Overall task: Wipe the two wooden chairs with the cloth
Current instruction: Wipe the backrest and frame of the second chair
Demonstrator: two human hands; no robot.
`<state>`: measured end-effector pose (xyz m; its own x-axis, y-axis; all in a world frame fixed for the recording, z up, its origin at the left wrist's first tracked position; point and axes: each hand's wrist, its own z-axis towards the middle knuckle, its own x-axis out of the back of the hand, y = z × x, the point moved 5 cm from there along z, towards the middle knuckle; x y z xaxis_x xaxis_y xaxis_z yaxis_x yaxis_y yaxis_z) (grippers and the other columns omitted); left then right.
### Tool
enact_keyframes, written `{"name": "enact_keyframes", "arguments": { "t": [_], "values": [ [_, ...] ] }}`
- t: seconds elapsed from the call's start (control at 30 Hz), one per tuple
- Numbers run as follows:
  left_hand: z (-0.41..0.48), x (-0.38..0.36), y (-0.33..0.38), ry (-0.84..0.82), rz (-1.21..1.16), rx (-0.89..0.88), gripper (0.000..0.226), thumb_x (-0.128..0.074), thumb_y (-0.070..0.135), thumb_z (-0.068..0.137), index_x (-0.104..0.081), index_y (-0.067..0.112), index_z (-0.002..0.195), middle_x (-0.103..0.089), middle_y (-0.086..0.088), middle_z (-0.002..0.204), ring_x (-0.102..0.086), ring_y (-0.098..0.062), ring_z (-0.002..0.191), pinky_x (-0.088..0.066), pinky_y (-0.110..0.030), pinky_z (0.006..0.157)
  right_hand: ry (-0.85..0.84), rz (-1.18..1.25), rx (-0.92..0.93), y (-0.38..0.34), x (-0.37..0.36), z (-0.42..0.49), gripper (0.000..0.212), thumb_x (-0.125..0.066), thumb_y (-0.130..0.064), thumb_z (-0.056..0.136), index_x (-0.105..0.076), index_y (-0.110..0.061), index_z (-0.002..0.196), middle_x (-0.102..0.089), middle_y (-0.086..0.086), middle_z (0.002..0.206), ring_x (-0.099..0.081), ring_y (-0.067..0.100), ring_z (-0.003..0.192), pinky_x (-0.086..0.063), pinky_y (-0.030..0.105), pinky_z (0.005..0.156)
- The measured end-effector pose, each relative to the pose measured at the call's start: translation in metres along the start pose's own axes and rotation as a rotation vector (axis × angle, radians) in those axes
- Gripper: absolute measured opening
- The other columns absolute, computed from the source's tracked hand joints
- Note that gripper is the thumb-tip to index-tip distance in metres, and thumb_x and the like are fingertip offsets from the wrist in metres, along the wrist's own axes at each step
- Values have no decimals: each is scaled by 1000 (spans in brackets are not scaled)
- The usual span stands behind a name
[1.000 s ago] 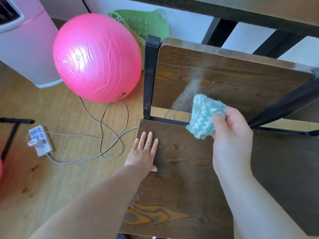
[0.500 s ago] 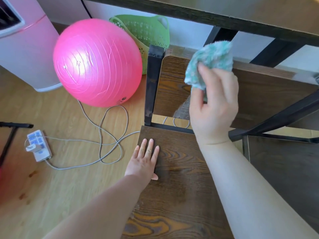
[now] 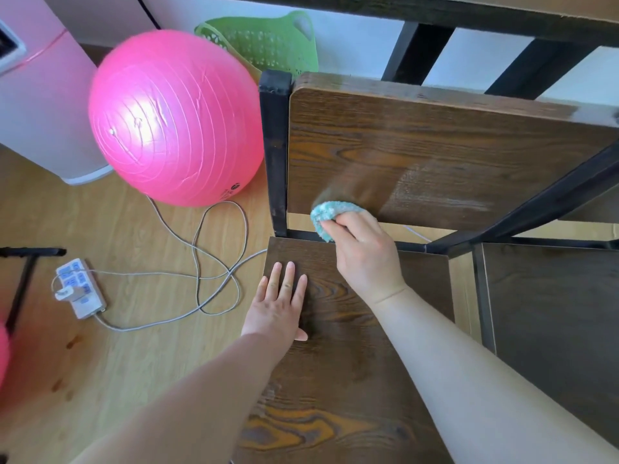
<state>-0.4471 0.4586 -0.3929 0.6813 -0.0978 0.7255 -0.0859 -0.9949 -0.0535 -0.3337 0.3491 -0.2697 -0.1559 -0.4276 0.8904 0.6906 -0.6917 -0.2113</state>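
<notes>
The right hand (image 3: 363, 252) grips the cloth (image 3: 330, 214) against the backrest's (image 3: 418, 152) lower edge, mid-wipe. The left hand (image 3: 278, 306) lies flat on the seat (image 3: 335, 363). Next probably calls for wiping the backrest's unwiped side.

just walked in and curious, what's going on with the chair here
A person is wiping a dark wooden chair. Their right hand grips a fluffy teal cloth against the lower edge of the backrest, while the left hand rests flat on the seat. A second dark wooden seat stands just to the right, with no hand on it.
</notes>
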Motion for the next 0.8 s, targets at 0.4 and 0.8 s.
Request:
{"name": "enact_keyframes", "arguments": {
  "t": [0.4, 0.8],
  "values": [
    [-3, 3, 0, -3, 13, 18, 106, -45, 66, 93, 34, 15, 142, 43, -13, 145, 30, -37, 146, 3, -49, 124, -37, 950, -1011, 1, 28, -46, 34, -58, 0, 93, -73, -26, 108, -67, -21, 104, -63, 1, 102, -51, 16, 88],
    [-5, 4, 1, 13, 47, 28, 107, -43, 68, 92, 35, 13, 141, 33, -16, 159, 28, -37, 147, 1, -48, 125, 601, 523, -711, 40, 196, -14, 32, -53, -5, 97, -64, -25, 119, -63, -8, 113, -63, 7, 108, -54, 23, 88]
  ]
}}
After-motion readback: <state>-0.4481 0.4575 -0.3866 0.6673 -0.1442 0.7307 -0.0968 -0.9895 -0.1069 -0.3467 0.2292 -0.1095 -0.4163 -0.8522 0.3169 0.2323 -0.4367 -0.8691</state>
